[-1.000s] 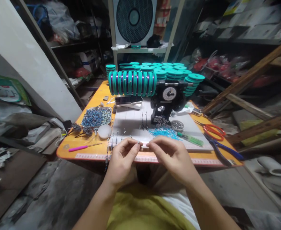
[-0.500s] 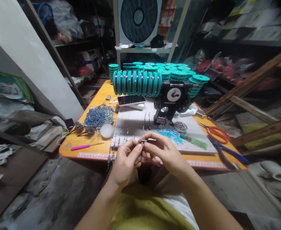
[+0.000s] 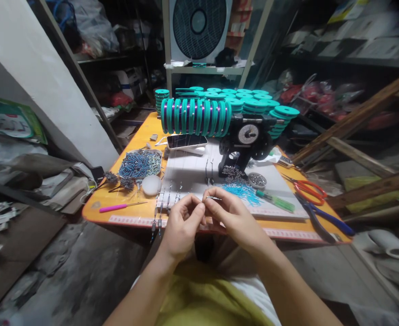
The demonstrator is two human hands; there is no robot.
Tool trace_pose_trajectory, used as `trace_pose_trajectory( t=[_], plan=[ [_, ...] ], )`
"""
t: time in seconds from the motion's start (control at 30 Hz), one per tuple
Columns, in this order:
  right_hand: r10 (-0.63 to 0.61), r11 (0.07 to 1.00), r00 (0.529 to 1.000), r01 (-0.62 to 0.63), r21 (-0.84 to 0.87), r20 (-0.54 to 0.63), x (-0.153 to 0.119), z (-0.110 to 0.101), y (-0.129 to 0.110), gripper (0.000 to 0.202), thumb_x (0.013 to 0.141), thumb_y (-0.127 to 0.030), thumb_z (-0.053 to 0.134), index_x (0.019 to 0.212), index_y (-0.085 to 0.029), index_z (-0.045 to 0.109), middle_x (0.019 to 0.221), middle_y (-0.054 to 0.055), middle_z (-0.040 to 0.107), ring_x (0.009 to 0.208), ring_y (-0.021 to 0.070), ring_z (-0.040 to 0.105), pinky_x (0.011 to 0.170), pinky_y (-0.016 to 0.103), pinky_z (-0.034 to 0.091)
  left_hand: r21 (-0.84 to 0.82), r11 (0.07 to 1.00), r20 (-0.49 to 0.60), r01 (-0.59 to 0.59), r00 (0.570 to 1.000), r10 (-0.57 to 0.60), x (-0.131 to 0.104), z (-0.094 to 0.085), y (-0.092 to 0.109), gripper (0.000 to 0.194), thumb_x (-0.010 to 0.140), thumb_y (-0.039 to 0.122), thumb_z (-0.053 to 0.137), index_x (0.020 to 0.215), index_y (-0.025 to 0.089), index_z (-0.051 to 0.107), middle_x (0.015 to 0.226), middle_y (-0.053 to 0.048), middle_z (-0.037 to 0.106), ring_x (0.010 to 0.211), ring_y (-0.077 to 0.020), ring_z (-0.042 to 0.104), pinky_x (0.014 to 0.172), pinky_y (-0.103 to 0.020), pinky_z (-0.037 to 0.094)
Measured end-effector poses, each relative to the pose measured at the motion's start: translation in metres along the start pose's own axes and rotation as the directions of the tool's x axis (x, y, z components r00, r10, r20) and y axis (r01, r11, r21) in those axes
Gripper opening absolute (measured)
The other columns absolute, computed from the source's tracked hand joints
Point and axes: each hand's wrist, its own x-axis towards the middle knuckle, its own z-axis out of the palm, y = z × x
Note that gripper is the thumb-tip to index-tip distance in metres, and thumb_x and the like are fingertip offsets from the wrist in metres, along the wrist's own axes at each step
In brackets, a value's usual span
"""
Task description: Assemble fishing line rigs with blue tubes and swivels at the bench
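My left hand [image 3: 185, 222] and my right hand [image 3: 229, 216] meet over the front edge of the table, fingertips close together. Each is closed in a pinch. A thin, pale sliver [image 3: 213, 197] shows at my right fingertips; it is too small to name. What my left fingers hold is hidden. Just beyond my hands lie light-blue small pieces [image 3: 243, 194] and a heap of small metal parts [image 3: 233, 174]. Several dark rigs on thin lines [image 3: 160, 222] hang over the table edge left of my hands.
A black winding stand [image 3: 245, 136] carries teal spools [image 3: 195, 117]. A phone [image 3: 187, 141], a tray of blue pieces [image 3: 140, 164], a round white lid [image 3: 151, 185] and a pink-handled needle tool [image 3: 117, 208] lie leftward. Orange scissors [image 3: 310, 192], blue-handled pliers [image 3: 331, 219] and a green tube [image 3: 277, 201] lie rightward.
My right fingertips have shifted slightly, and the pale sliver now sits a little farther right. My left thumb has moved up slightly toward the right fingers. Both hands stay pinched.
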Motion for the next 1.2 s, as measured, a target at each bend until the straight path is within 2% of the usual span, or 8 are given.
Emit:
trace_pose_trajectory(
  t=[0.2, 0.33, 0.57, 0.77, 0.9, 0.97, 1.07, 1.2],
  plan=[
    [0.098, 0.958, 0.990, -0.121, 0.259, 0.101, 0.001, -0.003, 0.004, 0.025, 0.086, -0.042, 0.065, 0.090, -0.020, 0.054, 0.056, -0.004, 0.055, 0.038, 0.0042, 0.042, 0.035, 0.012, 0.019, -0.194, 0.964, 0.103, 0.182, 0.981, -0.164, 0.000, 0.000, 0.004, 0.022, 0.087, 0.035, 0.063, 0.079, 0.015, 0.059, 0.064, 0.001, 0.059, 0.044, -0.0036, 0.039, 0.040, -0.014, 0.034],
    [0.088, 0.964, 0.987, -0.119, 0.239, 0.135, -0.001, -0.007, 0.000, 0.023, 0.088, -0.041, 0.063, 0.087, -0.020, 0.054, 0.058, -0.002, 0.059, 0.049, 0.0124, 0.060, 0.039, 0.016, 0.034, -0.180, 0.968, 0.142, 0.174, 0.979, -0.149, -0.003, -0.004, 0.002, 0.023, 0.091, 0.035, 0.056, 0.087, 0.014, 0.064, 0.078, -0.005, 0.065, 0.061, -0.0108, 0.058, 0.056, -0.024, 0.051],
    [-0.197, 0.890, 0.980, 0.169, -0.423, -0.021, -0.012, -0.013, -0.016, 0.017, 0.091, -0.034, 0.059, 0.087, -0.020, 0.066, 0.087, 0.003, 0.067, 0.082, 0.0152, 0.063, 0.063, 0.023, 0.047, -0.011, 0.998, -0.020, 0.056, 0.998, -0.057, 0.014, 0.004, 0.006, 0.026, 0.094, 0.041, 0.052, 0.106, 0.023, 0.065, 0.104, -0.005, 0.065, 0.100, -0.0180, 0.060, 0.077, -0.025, 0.051],
    [-0.345, 0.635, 0.939, 0.243, -0.734, 0.012, -0.019, -0.023, -0.033, 0.020, 0.093, -0.032, 0.056, 0.088, -0.019, 0.071, 0.085, 0.004, 0.070, 0.076, 0.0157, 0.060, 0.066, 0.027, 0.043, -0.097, 0.995, 0.044, -0.021, 0.999, 0.025, 0.037, 0.017, 0.018, 0.023, 0.089, 0.033, 0.058, 0.078, 0.016, 0.070, 0.076, -0.002, 0.062, 0.076, -0.0118, 0.057, 0.071, -0.021, 0.046],
    [-0.316, 0.881, 0.929, 0.211, -0.423, -0.194, 0.005, -0.033, -0.049, 0.029, 0.094, -0.043, 0.051, 0.098, -0.018, 0.065, 0.063, 0.000, 0.061, 0.047, 0.0090, 0.045, 0.044, 0.021, 0.033, -0.104, 0.994, 0.065, -0.037, 0.997, 0.044, 0.040, 0.016, 0.026, 0.022, 0.085, 0.029, 0.061, 0.072, 0.014, 0.070, 0.069, -0.002, 0.062, 0.068, -0.0101, 0.055, 0.068, -0.021, 0.044],
    [-0.098, 0.992, 0.994, 0.094, -0.087, -0.051, 0.022, -0.036, -0.057, 0.035, 0.094, -0.046, 0.049, 0.112, -0.018, 0.060, 0.055, -0.003, 0.058, 0.033, 0.0056, 0.032, 0.034, 0.018, 0.020, -0.103, 0.994, 0.077, -0.034, 0.996, 0.042, 0.040, 0.015, 0.028, 0.022, 0.083, 0.030, 0.064, 0.071, 0.013, 0.069, 0.069, -0.002, 0.063, 0.065, -0.0101, 0.055, 0.066, -0.021, 0.045],
    [0.073, 0.971, 0.970, -0.123, 0.206, 0.234, 0.043, -0.034, -0.064, 0.034, 0.097, -0.042, 0.043, 0.101, -0.014, 0.061, 0.057, 0.001, 0.063, 0.026, 0.0016, 0.025, 0.030, 0.015, 0.013, -0.115, 0.993, 0.079, -0.019, 0.996, 0.028, 0.039, 0.014, 0.028, 0.023, 0.082, 0.035, 0.065, 0.073, 0.014, 0.066, 0.065, -0.002, 0.064, 0.055, -0.0107, 0.057, 0.058, -0.023, 0.048],
    [0.115, 0.902, 0.963, -0.204, 0.381, 0.243, 0.055, -0.025, -0.064, 0.040, 0.098, -0.040, 0.038, 0.067, -0.017, 0.047, 0.051, 0.000, 0.059, 0.025, 0.0011, 0.027, 0.025, 0.011, 0.013, -0.163, 0.986, 0.065, 0.024, 0.998, -0.014, 0.037, 0.016, 0.027, 0.026, 0.082, 0.038, 0.061, 0.070, 0.015, 0.061, 0.051, 0.001, 0.061, 0.043, -0.0112, 0.056, 0.048, -0.023, 0.048]
  ],
)
